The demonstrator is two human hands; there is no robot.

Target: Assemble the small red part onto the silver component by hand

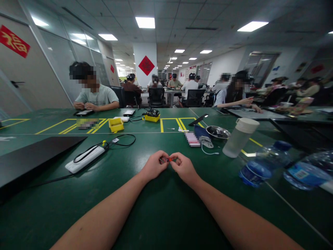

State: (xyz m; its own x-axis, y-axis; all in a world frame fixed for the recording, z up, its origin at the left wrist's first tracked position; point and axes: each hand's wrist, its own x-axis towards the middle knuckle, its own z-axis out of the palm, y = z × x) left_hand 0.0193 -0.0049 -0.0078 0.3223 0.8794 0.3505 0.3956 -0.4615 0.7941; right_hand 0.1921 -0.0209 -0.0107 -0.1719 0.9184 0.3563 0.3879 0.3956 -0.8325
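Over the green table [156,191], near its middle, my left hand [156,165] and my right hand [183,167] meet at the fingertips. Between them is a small orange-red piece [169,159], with something dark and thin at its left side. The fingers of my right hand pinch the orange-red piece. My left hand is closed at its left end, on a part too small to name. Both forearms reach in from the bottom edge.
On the left lie a white power strip [85,159] with a black cable and a dark panel [33,152]. Yellow bins [116,125] stand farther back. On the right are a metal bowl [218,132], a frosted bottle [240,138] and plastic water bottles [256,172]. People sit across the table.
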